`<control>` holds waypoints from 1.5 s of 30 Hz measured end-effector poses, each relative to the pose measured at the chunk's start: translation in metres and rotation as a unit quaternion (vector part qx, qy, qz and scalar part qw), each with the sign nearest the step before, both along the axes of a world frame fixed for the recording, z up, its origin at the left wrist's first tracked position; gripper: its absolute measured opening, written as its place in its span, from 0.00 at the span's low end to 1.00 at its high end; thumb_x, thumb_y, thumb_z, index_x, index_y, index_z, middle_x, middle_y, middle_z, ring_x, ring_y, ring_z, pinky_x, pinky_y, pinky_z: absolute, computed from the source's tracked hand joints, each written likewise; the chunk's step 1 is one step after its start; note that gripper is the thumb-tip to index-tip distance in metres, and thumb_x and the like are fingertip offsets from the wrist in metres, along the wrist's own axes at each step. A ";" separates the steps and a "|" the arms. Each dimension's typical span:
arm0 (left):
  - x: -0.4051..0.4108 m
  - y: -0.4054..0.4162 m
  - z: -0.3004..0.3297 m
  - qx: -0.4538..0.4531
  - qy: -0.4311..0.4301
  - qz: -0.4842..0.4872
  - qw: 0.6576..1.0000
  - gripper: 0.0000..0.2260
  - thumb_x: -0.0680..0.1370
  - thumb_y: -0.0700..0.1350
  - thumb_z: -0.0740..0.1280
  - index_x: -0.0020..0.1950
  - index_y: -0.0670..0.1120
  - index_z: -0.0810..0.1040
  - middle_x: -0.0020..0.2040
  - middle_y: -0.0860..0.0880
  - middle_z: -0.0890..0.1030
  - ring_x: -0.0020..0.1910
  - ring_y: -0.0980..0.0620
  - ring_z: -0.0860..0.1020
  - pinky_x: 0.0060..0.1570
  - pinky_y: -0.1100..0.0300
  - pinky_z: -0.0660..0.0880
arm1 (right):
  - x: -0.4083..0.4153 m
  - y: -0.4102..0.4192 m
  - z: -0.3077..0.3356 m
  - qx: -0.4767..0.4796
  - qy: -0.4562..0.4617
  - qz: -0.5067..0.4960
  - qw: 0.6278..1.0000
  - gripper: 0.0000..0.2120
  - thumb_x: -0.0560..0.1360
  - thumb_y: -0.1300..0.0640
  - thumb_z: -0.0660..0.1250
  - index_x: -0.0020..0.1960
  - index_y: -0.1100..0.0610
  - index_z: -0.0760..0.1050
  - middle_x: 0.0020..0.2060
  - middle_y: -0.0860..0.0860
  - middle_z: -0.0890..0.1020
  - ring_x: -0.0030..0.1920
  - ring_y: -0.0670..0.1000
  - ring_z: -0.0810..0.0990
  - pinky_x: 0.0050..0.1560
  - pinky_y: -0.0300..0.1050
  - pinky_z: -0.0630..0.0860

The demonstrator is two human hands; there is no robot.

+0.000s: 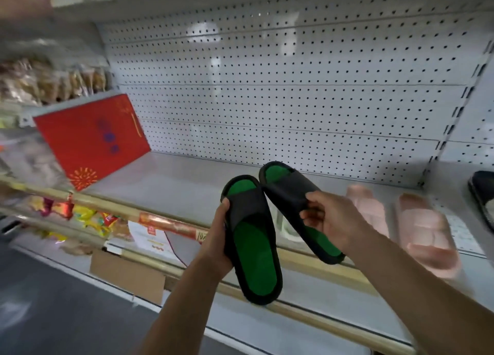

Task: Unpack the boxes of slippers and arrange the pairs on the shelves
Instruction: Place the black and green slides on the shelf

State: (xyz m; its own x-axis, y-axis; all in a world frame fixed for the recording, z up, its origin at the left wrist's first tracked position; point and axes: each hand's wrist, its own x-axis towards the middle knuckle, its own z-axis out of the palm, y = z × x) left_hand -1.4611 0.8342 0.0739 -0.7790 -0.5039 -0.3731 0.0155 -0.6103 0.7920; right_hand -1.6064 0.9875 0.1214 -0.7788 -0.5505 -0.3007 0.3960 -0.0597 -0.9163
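Slippers, two black ones with green insoles, are held up in front of the grey shelf (171, 183), whose pegboard back panel (280, 93) spans most of the view. A red box (91, 138) leans at the shelf's left end. A pink pair (401, 221) lies on the shelf to the right, blurred. The left slipper (254, 245) is gripped along its edge by the left hand (216, 237), thumb on the strap. The right slipper (291, 197) is pinched at its strap by the right hand (331, 218). Their toe ends nearly touch.
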 end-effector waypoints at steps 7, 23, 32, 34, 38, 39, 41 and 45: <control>0.001 -0.101 0.002 -0.014 -0.002 0.025 1.000 0.27 0.78 0.63 0.60 0.64 0.44 0.79 0.53 0.38 0.84 0.47 0.41 0.84 0.47 0.49 0.79 | -0.007 -0.103 0.012 0.011 0.066 0.035 0.997 0.03 0.76 0.65 0.65 0.48 0.64 0.75 0.35 0.59 0.79 0.32 0.54 0.80 0.37 0.46 0.82; 0.046 -0.368 -0.004 -0.045 -0.024 0.003 0.999 0.26 0.77 0.65 0.59 0.61 0.47 0.80 0.45 0.42 0.85 0.45 0.42 0.82 0.46 0.50 0.76 | 0.017 -0.326 -0.047 0.252 0.398 0.021 0.882 0.18 0.74 0.55 0.68 0.33 0.54 0.61 0.29 0.48 0.64 0.30 0.47 0.62 0.31 0.41 0.61; 0.040 -0.391 -0.010 -0.017 -0.042 -0.031 0.998 0.26 0.78 0.66 0.57 0.56 0.46 0.82 0.43 0.42 0.86 0.46 0.42 0.81 0.46 0.50 0.75 | 0.033 -0.402 -0.061 0.349 0.461 0.184 0.795 0.05 0.74 0.60 0.67 0.50 0.56 0.73 0.48 0.55 0.79 0.48 0.57 0.77 0.45 0.48 0.74; 0.037 -0.392 -0.009 -0.018 -0.050 -0.034 0.998 0.26 0.78 0.66 0.58 0.56 0.46 0.82 0.44 0.42 0.86 0.47 0.41 0.81 0.46 0.50 0.76 | 0.035 -0.407 -0.069 0.372 0.450 0.216 0.782 0.12 0.75 0.62 0.64 0.58 0.57 0.74 0.54 0.57 0.78 0.54 0.59 0.77 0.51 0.51 0.75; 0.030 -0.391 -0.007 -0.017 -0.030 -0.045 0.998 0.25 0.79 0.64 0.57 0.57 0.46 0.81 0.44 0.43 0.86 0.45 0.43 0.83 0.44 0.51 0.76 | 0.030 -0.393 -0.076 0.364 0.367 0.251 0.819 0.24 0.77 0.62 0.63 0.72 0.57 0.66 0.67 0.53 0.73 0.64 0.56 0.74 0.64 0.49 0.71; 0.028 -0.390 -0.006 -0.013 -0.020 -0.050 0.998 0.25 0.80 0.64 0.57 0.58 0.46 0.81 0.44 0.43 0.86 0.44 0.44 0.83 0.44 0.51 0.76 | 0.030 -0.386 -0.076 0.337 0.340 0.234 0.846 0.23 0.78 0.60 0.64 0.72 0.56 0.67 0.68 0.52 0.73 0.64 0.54 0.74 0.65 0.49 0.71; 0.022 -0.386 -0.003 -0.002 -0.004 -0.058 0.998 0.25 0.80 0.64 0.57 0.61 0.46 0.80 0.47 0.43 0.86 0.45 0.44 0.84 0.45 0.51 0.77 | 0.034 -0.375 -0.074 0.281 0.296 0.163 0.898 0.17 0.79 0.53 0.64 0.66 0.56 0.73 0.61 0.51 0.78 0.59 0.52 0.77 0.61 0.50 0.75; 0.002 -0.372 -0.002 0.048 0.036 -0.070 0.996 0.29 0.79 0.65 0.57 0.68 0.46 0.76 0.60 0.40 0.82 0.59 0.40 0.80 0.54 0.46 0.76 | 0.052 -0.349 -0.058 0.183 0.155 0.163 0.957 0.23 0.78 0.39 0.60 0.56 0.58 0.79 0.51 0.52 0.84 0.53 0.54 0.82 0.48 0.50 0.81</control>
